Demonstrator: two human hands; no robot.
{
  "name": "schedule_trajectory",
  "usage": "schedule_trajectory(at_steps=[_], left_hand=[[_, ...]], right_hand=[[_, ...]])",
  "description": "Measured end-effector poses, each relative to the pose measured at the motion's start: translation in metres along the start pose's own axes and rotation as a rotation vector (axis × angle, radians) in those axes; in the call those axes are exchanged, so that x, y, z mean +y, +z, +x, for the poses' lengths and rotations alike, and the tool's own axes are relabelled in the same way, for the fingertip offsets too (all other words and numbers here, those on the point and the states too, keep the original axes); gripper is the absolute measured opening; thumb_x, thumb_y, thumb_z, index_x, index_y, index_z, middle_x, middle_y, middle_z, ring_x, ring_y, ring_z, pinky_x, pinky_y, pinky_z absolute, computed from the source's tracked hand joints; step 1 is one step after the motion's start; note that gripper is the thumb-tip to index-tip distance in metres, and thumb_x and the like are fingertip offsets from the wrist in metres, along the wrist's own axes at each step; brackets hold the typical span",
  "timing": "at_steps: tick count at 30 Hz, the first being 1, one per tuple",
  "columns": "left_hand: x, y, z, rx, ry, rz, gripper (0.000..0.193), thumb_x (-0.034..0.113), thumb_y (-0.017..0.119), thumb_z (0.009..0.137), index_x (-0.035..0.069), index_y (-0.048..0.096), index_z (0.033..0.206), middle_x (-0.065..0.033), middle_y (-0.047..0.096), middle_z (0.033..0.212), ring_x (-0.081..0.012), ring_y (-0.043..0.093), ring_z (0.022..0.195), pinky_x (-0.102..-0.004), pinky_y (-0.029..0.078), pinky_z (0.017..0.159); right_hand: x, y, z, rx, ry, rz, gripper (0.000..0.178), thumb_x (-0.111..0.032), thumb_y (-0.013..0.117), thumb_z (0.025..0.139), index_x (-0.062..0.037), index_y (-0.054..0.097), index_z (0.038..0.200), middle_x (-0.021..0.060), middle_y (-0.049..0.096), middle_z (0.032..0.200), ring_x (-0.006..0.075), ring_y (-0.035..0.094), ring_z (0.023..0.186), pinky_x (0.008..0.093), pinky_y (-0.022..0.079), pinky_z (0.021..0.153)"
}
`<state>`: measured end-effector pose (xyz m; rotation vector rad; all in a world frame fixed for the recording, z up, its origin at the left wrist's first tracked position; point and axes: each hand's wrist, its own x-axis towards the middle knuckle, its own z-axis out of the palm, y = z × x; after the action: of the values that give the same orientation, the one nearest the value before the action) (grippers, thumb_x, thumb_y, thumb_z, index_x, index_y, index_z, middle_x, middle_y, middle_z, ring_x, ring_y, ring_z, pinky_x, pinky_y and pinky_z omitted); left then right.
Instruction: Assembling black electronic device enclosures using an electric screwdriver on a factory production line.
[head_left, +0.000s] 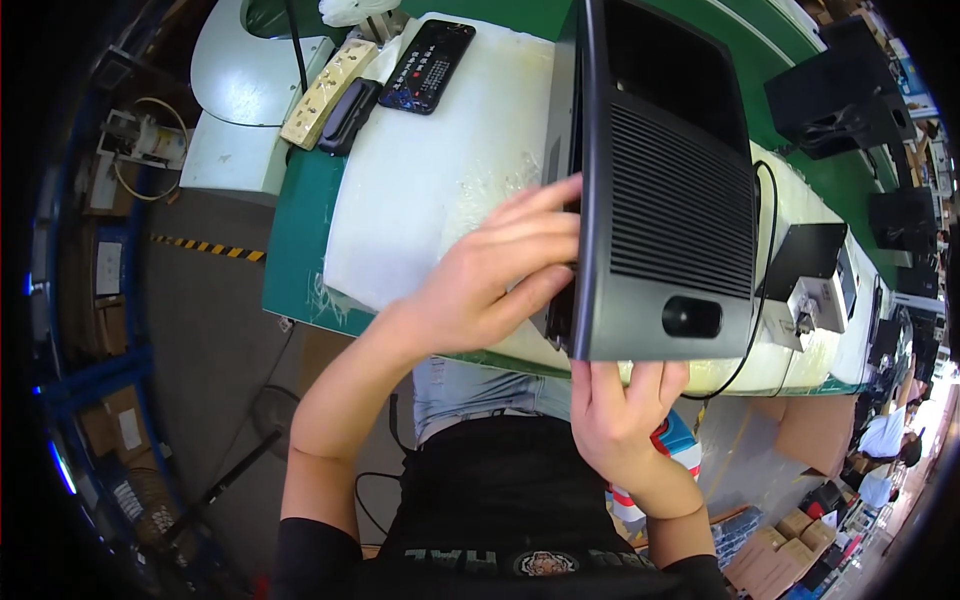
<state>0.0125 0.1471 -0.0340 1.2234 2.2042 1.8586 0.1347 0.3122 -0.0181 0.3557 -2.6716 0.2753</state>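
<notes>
A large dark grey appliance casing (670, 180) stands tilted on the table at centre right. It has a ribbed panel, a glossy dark section at its far end and an oval recess (692, 317) near its close end. My left hand (500, 262) reaches into the gap along the casing's left side, fingers stretched out and apart, tips hidden behind the edge. At the near lower edge my right hand (625, 415) grips the casing with bent fingers, their tips partly hidden. A black cable (768, 250) loops down along the casing's right side.
White padding (440, 180) covers the green table (297, 235). A phone-shaped black item (428, 66), a dark case (350, 117) and a power strip (330, 95) lie at the far left, beside a white machine (240, 100). More black units (835, 90) stand at right.
</notes>
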Motion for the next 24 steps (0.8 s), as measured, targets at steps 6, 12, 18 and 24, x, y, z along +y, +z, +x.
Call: schedule_trajectory(at_steps=[6, 12, 18, 24], left_hand=[[-0.026, 0.026, 0.025, 0.172, 0.204, 0.135, 0.035, -0.005, 0.048, 0.073, -0.003, 0.059, 0.107, -0.0197, 0.058, 0.108, -0.0428, 0.040, 0.126, -0.0465, 0.030, 0.106], [-0.027, 0.028, 0.025, 0.164, 0.227, 0.142, 0.035, -0.004, 0.044, 0.075, -0.006, 0.060, 0.106, -0.0213, 0.057, 0.115, -0.0449, 0.043, 0.121, -0.0466, 0.032, 0.105], [-0.026, 0.032, 0.024, 0.207, 0.240, 0.148, 0.035, -0.003, 0.044, 0.075, -0.007, 0.060, 0.105, -0.0221, 0.058, 0.111, -0.0463, 0.045, 0.118, -0.0470, 0.032, 0.104], [-0.029, 0.036, 0.020, 0.252, 0.210, 0.093, 0.031, -0.003, 0.045, 0.074, -0.007, 0.061, 0.099, -0.0224, 0.058, 0.106, -0.0478, 0.044, 0.120, -0.0504, 0.027, 0.106]], right_hand=[[0.003, 0.008, 0.000, 0.146, 0.036, 0.103, 0.031, -0.009, 0.077, 0.068, -0.0026, 0.067, 0.096, 0.0135, 0.059, 0.106, 0.0359, 0.047, 0.108, 0.0461, 0.035, 0.090], [0.007, 0.017, -0.002, 0.223, 0.046, 0.179, 0.034, -0.007, 0.077, 0.061, -0.0049, 0.068, 0.093, 0.0078, 0.060, 0.096, 0.0316, 0.050, 0.104, 0.0439, 0.033, 0.090], [0.009, 0.015, -0.002, 0.235, 0.005, 0.195, 0.033, -0.009, 0.076, 0.063, -0.0042, 0.068, 0.094, 0.0075, 0.059, 0.095, 0.0312, 0.050, 0.103, 0.0438, 0.033, 0.090], [0.010, 0.017, -0.003, 0.210, -0.018, 0.162, 0.030, -0.008, 0.074, 0.063, -0.0050, 0.070, 0.093, 0.0063, 0.060, 0.098, 0.0278, 0.051, 0.102, 0.0412, 0.033, 0.088]])
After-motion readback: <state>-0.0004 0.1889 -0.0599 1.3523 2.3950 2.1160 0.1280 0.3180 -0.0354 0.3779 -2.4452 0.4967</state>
